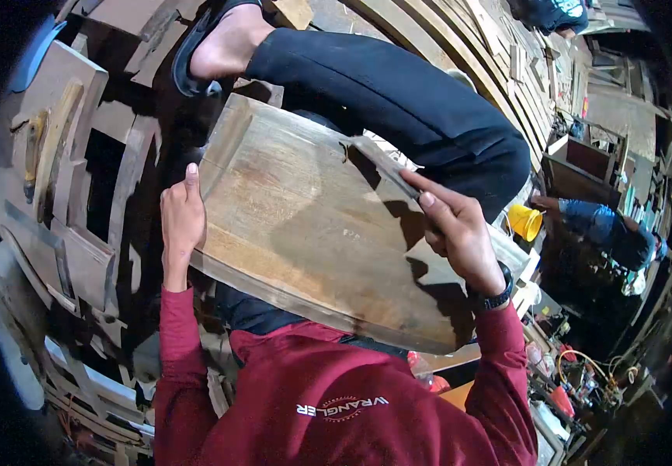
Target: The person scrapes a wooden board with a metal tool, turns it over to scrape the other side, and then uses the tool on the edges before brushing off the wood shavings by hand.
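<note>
A wooden panel (297,210) with a raised border lies across my lap, its face turned up. My left hand (184,219) grips the panel's left edge, thumb pointing up and fingers curled behind it. In my right hand (458,233) is a flat, narrow blade-like tool (382,165), pinched at its near end with the thumb on top. The tool slants over the panel's far right part, its tip at the far edge. I cannot tell its exact kind. Dark shadows of the hand and tool fall on the panel.
My bent leg (398,97) is stretched beyond the panel. On the left, a wooden-handled tool (34,151) rests on boards (79,101). Long planks (444,46) lie at the back. On the right, another person (607,233) reaches toward a yellow bucket (524,223).
</note>
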Demonstrator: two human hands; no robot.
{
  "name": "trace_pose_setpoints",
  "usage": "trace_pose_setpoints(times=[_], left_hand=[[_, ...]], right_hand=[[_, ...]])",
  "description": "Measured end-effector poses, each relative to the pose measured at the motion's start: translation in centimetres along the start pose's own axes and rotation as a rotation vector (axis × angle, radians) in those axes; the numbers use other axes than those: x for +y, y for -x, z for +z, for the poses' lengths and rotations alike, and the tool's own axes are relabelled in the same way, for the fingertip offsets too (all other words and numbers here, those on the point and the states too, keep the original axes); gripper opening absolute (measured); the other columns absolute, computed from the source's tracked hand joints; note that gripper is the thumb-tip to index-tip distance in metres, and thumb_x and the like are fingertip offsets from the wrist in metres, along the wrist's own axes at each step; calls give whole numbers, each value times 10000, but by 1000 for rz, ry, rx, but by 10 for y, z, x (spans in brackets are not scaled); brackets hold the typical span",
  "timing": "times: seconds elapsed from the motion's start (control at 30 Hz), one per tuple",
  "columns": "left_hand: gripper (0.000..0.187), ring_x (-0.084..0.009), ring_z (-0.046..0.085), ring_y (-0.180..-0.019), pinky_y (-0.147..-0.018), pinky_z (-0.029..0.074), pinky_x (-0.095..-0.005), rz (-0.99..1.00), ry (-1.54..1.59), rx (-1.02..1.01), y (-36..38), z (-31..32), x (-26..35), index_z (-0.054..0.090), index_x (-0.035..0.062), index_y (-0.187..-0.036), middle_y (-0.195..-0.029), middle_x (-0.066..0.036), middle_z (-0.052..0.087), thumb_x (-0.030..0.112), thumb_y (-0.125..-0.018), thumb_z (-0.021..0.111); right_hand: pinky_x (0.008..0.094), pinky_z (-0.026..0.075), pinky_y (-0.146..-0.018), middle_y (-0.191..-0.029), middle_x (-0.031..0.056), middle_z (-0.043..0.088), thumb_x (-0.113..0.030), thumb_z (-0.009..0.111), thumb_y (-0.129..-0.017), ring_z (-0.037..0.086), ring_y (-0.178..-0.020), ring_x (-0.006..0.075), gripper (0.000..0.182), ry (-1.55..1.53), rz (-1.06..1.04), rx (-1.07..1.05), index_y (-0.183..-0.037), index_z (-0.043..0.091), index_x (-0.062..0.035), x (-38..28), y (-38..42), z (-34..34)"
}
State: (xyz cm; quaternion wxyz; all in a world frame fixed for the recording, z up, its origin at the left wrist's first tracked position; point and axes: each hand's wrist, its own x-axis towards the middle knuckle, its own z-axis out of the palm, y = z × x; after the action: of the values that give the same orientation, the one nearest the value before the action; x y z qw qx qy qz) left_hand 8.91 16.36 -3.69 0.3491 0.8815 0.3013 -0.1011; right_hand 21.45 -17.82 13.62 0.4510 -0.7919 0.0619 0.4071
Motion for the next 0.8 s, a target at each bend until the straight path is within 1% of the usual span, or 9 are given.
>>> trace_pose_setpoints(times=[0.13,0.23,0.4,0.47,0.63,0.7,0.73,0.77,0.8], left_hand=[[773,-546,553,-751,-685,405,-574,-15,19,5,1,-3,4,590,-127,-751,-733,-360,552,498,-1097,293],[763,-549,556,-770,-687,407,-573,-23,26,-10,1,-5,10,596,-129,-769,-750,-363,555,491,-1097,297],[764,-549,567,-804,-698,414,-576,-8,-21,-8,0,-2,13,598,-133,-771,-768,-367,564,480,-1100,283],[761,-549,566,-796,-714,414,-589,-6,-56,6,-3,-1,11,601,-126,-754,-765,-363,573,462,-1105,269],[744,-546,570,-780,-721,418,-595,27,-56,10,2,-1,5,615,-101,-734,-757,-361,580,441,-1108,269],[744,-546,576,-778,-725,421,-593,29,-27,38,4,1,6,613,-105,-725,-756,-363,579,444,-1105,284],[747,-546,577,-780,-724,421,-593,50,-25,23,6,5,7,613,-107,-725,-756,-364,577,449,-1103,290],[749,-546,578,-782,-722,420,-593,71,-28,5,8,8,7,614,-109,-724,-757,-366,575,454,-1101,295],[751,-547,579,-784,-721,420,-593,89,-30,4,7,8,8,614,-111,-724,-757,-367,573,459,-1099,301]], right_hand=[[288,552,-788,-1035,190,752,-138,643,-974,751,-868,159,293,448,-183,57,-1254,709,-83,0,11,-5],[301,567,-762,-985,197,749,-114,684,-933,768,-851,220,271,545,-336,129,-1196,743,-88,10,16,-5],[310,574,-750,-986,196,742,-89,706,-917,766,-856,254,269,645,-265,91,-1182,752,-105,3,6,9],[367,529,-608,-817,210,709,-178,670,-950,703,-647,316,278,605,-495,157,-1218,742,-163,10,-4,16],[351,530,-648,-884,243,701,-173,656,-955,724,-690,308,297,417,-343,144,-1243,728,-165,13,2,24],[290,456,-558,-699,81,653,-218,582,-1030,583,-547,148,322,172,-236,81,-1328,676,-142,17,-3,30],[264,415,-522,-625,0,575,-238,550,-1057,496,-515,85,345,-51,13,-11,-1368,647,-126,-2,-4,35],[219,316,-495,-629,-84,372,-266,503,-1086,341,-547,28,391,-249,81,-35,-1424,590,-90,-9,-9,43],[220,310,-493,-625,-84,371,-266,506,-1084,337,-539,27,395,-294,58,-39,-1426,585,-86,-11,-12,44]])
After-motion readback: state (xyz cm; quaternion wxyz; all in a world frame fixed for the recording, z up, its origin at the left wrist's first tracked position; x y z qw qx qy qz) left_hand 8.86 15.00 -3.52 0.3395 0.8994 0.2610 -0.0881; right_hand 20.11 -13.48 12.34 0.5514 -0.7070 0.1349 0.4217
